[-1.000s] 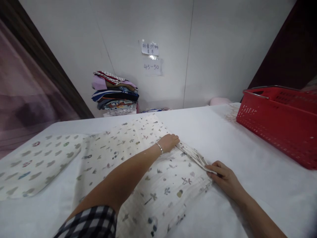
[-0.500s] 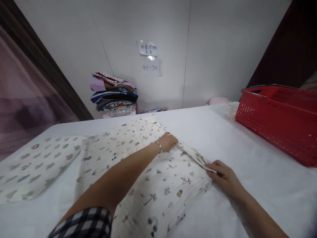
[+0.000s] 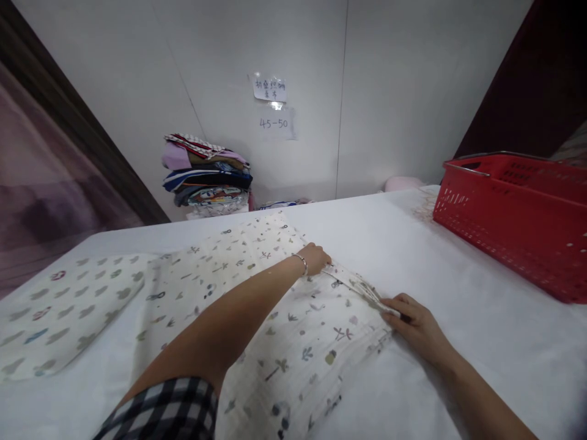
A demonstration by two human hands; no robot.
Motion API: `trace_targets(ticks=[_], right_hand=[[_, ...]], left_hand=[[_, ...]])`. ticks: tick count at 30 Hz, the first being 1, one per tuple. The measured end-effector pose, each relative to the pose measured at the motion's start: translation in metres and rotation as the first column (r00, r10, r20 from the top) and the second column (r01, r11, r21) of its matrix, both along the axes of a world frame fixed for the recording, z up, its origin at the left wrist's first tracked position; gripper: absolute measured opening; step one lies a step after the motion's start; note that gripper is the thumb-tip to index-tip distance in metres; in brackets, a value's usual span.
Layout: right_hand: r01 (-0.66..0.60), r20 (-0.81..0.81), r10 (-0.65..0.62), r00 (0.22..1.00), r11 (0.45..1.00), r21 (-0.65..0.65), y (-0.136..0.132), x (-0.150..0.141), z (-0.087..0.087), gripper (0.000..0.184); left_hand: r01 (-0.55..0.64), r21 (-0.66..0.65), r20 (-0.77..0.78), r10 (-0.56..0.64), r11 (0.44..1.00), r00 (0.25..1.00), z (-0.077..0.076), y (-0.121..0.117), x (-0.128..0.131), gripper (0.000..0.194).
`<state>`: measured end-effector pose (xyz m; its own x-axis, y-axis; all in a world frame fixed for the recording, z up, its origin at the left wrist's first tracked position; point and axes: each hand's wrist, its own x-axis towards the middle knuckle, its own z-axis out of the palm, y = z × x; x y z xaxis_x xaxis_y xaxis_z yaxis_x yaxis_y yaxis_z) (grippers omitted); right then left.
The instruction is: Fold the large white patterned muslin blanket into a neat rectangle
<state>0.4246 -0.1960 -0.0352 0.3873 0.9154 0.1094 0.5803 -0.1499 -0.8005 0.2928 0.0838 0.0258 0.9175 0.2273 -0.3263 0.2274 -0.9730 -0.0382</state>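
A white cloth (image 3: 275,333) printed with small palms, pineapples and animals lies spread over the table. My left hand (image 3: 314,259), with a silver bracelet at the wrist, pinches the gathered strip along its right edge. Nearer to me, my right hand (image 3: 410,319) grips the same edge between thumb and fingers. Between the two hands the edge runs in narrow layered folds, slightly raised. My left forearm hides part of the cloth's middle.
A second cloth (image 3: 73,305) with cloud-like shapes lies at the left on the white table (image 3: 486,342). At the right stands a red plastic basket (image 3: 509,226). Folded textiles (image 3: 206,174) are stacked beyond the far edge, near a wall with paper signs (image 3: 273,104).
My left hand has shifted slightly right along the gathered edge. My right hand keeps its hold almost in place. The whole view has moved a little.
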Motion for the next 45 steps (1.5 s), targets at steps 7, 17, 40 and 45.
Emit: trace_targets(ticks=[7,17,40,45], right_hand=[[0.013,0.008,-0.013,1.000,1.000,0.004,0.000,0.000,0.000,0.037],[0.016,0.002,-0.016,1.000,1.000,0.007,0.000,-0.001,0.001,0.038],[0.022,-0.006,-0.022,1.000,1.000,-0.002,0.000,-0.001,0.002,0.041],[0.028,0.001,-0.028,1.000,1.000,0.004,0.000,0.000,0.000,0.038]], left_hand=[[-0.042,-0.012,0.004,0.042,0.999,0.999,0.005,-0.002,-0.004,0.030],[-0.062,-0.043,0.040,0.063,0.997,0.997,-0.002,0.004,-0.007,0.019],[0.043,-0.041,0.109,-0.039,0.998,0.993,-0.008,0.007,-0.005,0.021],[0.007,-0.057,0.085,-0.002,0.998,0.996,-0.008,0.009,0.005,0.020]])
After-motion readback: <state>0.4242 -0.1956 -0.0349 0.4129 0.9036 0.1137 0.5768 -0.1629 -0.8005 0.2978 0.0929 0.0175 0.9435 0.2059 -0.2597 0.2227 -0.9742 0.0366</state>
